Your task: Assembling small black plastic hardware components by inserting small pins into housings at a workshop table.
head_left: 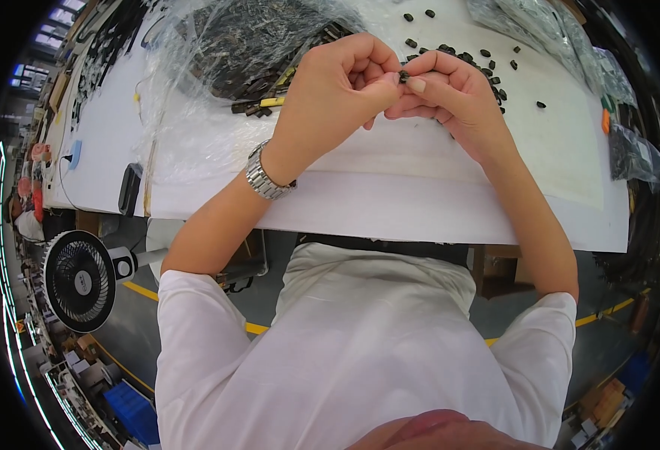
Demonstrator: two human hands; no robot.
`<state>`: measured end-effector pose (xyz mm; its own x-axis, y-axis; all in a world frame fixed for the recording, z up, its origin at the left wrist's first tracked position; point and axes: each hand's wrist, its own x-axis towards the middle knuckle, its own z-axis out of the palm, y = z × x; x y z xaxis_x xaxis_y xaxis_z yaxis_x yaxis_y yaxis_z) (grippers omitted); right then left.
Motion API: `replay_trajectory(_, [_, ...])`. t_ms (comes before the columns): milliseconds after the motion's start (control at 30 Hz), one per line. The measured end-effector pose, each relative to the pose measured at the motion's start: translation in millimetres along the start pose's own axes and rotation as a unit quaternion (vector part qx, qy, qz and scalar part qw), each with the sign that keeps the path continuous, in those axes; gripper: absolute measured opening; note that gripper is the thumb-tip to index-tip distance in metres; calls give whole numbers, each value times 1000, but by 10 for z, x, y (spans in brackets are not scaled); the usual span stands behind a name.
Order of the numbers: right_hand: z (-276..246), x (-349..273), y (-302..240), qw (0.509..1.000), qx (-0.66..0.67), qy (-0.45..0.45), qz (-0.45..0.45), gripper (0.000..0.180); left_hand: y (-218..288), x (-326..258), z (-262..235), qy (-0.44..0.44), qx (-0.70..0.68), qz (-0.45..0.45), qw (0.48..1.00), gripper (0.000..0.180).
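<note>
My left hand, with a metal watch on its wrist, and my right hand meet over the white table. Between their fingertips is a small black piece, pinched from both sides. Its exact kind is too small to make out. Just beyond my right hand lies a loose scatter of similar small black pieces. Left of my left hand, a large clear plastic bag holds many dark strip-like parts, some of which stick out at its near edge beside a yellow strip.
White sheeting covers the table. More clear bags lie at the far right. A black oblong object rests near the left front edge, and a black-and-white fan stands at lower left. Dark strips lie far left.
</note>
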<state>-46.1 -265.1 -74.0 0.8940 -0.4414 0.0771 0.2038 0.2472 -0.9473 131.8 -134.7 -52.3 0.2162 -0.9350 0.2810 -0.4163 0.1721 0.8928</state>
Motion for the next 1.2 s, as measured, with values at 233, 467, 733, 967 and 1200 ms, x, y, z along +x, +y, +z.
replay_trajectory(233, [-59,15,49,998,47,-48,-5,15,-203,97,-131,-126,-298,-122,938,17])
replay_trajectory(467, [89,-101,-25,986,-164,19,-17,10,-125,21,-53,-58,-11,-52,997,17])
replay_trajectory(733, [-1,-2,61,980,-179,4,-87,14,-141,48,-47,-69,-152,-67,984,16])
replay_trajectory(967, [-8,-3,79,996,-72,-12,-54,19,-243,75,-50,-86,-275,-90,953,21])
replay_trajectory(1200, [47,-11,105,998,-32,-8,-49,22,-169,33,-55,-16,-40,4,999,20])
